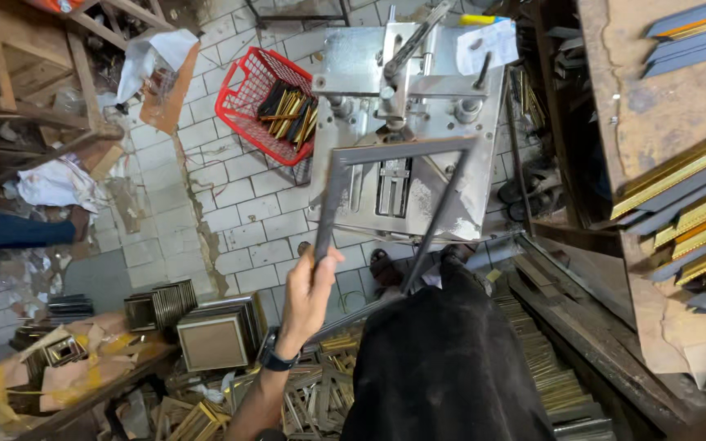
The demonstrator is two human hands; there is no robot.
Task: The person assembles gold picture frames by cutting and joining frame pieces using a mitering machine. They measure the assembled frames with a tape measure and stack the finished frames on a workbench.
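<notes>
The left hand [310, 287] is closed around 1 side bar of a dark grey, matt rectangular picture frame [386, 204], thumb on top and fingers wrapped beneath, with a dark watch at the wrist. The frame is open in the middle, made of thin straight moulding joined at mitred corners, and it is held out over the bed of a silver metal joining machine [418, 122] whose plates are scuffed and dulled; the frame's far bar lies across the machine's front, under its lever and round posts. The right hand is hidden behind the person's black, soft-looking garment [443, 367], so I cannot tell how it stands. Beside the machine sits a red plastic mesh basket [259, 102] holding short gold and dark moulding offcuts. The floor of white rectangular tiles [206, 204] is stained and cracked. Near the left forearm lie stacks of small square frames [214, 339], gold and brown, amid a loose heap of offcuts. At the right, long gold and grey ribbed mouldings [696, 220] rest on a rusty brown bench
</notes>
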